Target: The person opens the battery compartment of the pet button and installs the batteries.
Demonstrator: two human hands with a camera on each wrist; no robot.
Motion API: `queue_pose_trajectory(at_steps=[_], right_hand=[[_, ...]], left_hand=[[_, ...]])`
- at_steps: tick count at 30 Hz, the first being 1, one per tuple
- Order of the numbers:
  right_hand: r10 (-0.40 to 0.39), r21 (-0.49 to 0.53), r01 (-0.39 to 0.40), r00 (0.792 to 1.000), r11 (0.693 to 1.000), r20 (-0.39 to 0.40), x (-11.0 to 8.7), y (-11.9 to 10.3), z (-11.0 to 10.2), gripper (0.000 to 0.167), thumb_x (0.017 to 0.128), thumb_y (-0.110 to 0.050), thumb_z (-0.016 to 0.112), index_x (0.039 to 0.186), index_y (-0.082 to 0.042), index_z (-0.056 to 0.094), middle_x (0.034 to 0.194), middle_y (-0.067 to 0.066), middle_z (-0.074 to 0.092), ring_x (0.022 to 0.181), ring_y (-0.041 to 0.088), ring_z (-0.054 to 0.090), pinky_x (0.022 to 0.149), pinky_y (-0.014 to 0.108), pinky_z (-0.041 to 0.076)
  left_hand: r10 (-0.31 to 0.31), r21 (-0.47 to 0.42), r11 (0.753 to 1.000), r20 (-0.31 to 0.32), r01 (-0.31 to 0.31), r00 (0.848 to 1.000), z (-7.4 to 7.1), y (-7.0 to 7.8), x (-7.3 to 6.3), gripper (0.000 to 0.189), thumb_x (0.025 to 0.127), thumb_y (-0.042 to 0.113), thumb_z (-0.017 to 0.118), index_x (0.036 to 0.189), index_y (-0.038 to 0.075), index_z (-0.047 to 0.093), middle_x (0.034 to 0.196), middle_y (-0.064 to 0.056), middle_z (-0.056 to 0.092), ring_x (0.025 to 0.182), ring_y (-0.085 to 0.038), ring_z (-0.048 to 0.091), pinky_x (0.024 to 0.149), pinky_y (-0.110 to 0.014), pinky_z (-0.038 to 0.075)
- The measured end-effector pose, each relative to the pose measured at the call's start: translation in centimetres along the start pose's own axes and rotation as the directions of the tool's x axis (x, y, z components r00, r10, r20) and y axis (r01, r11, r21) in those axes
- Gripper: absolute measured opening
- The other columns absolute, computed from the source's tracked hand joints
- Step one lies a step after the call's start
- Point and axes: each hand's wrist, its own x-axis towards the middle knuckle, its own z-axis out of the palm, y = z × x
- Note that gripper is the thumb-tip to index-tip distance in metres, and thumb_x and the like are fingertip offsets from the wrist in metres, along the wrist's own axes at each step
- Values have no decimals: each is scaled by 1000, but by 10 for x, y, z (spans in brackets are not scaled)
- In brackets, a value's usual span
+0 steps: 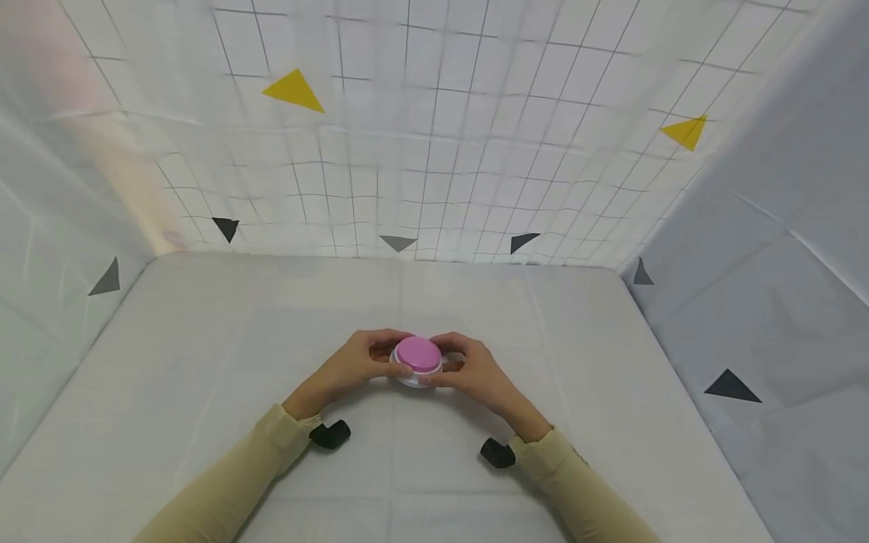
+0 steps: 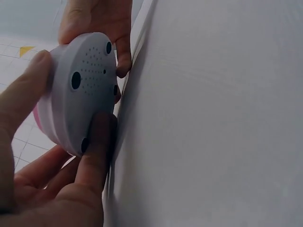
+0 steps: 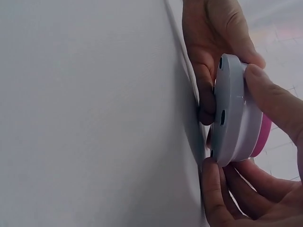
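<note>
Both hands grip a round white push button [image 1: 419, 354] with a pink domed top, in the middle of the head view. My left hand [image 1: 356, 362] holds its left side, thumb at the near rim and other fingers around the far side and below. Opposite it, my right hand [image 1: 480, 371] pinches the right side the same way. In the left wrist view the white underside [image 2: 92, 99] shows small speaker holes and dark round feet, with a fingertip beneath it. The right wrist view shows the button's white side wall [image 3: 234, 113], its base tilted close over the white surface.
A white cloth-covered table [image 1: 326, 294] spreads beneath the hands. Behind stands a white wall [image 1: 448, 121] with grid lines and yellow, grey and black triangles. Pale side walls [image 1: 767, 317] rise left and right. Dark devices [image 1: 330, 435] sit at both wrists, beside the beige sleeves.
</note>
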Motion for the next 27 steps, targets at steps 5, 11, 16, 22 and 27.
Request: queue_pose_trajectory(at_steps=[5, 11, 16, 22, 27], right_hand=[[-29, -54, 28, 999, 998, -24, 0, -1, 2, 66, 79, -21, 95, 137, -10, 64, 135, 6, 68, 117, 26, 68, 95, 32, 61], [-89, -203, 75, 994, 976, -61, -1, -5, 7, 70, 76, -24, 97, 136, -8, 64, 134, 6, 69, 119, 24, 68, 100, 43, 60], [-123, -261, 101, 990, 960, -69, 0, -2, 10, 70, 74, -21, 99, 134, -8, 64, 131, 7, 69, 116, 25, 71, 101, 42, 59], [-146, -275, 122, 987, 954, -70, 1, 0, 12, 70, 73, -20, 99, 132, -7, 65, 130, 7, 69, 115, 24, 71, 99, 41, 60], [-164, -310, 134, 984, 941, -72, 1, -1, 14, 71, 72, -21, 100, 132, -6, 64, 129, 7, 69, 114, 24, 70, 98, 42, 60]], left_hand=[[28, 29, 999, 25, -29, 999, 2, 3, -1, 72, 80, 27, 95, 144, 20, 62, 142, 4, 65, 132, -16, 63, 114, -37, 50], [94, 169, 981, -3, -92, 996, 5, 4, -1, 76, 77, 32, 97, 143, 20, 62, 139, 6, 66, 131, -16, 60, 116, -43, 48], [115, 261, 959, -15, -107, 993, 5, 1, 1, 76, 75, 35, 98, 141, 21, 63, 138, 8, 67, 133, -15, 59, 118, -47, 45], [117, 320, 942, -30, -101, 993, 2, -3, 0, 77, 73, 37, 98, 141, 25, 64, 139, 10, 66, 134, -16, 56, 118, -50, 42], [122, 324, 940, -33, -104, 992, 1, -5, 0, 78, 72, 36, 100, 140, 26, 65, 137, 10, 67, 132, -16, 54, 116, -51, 41]])
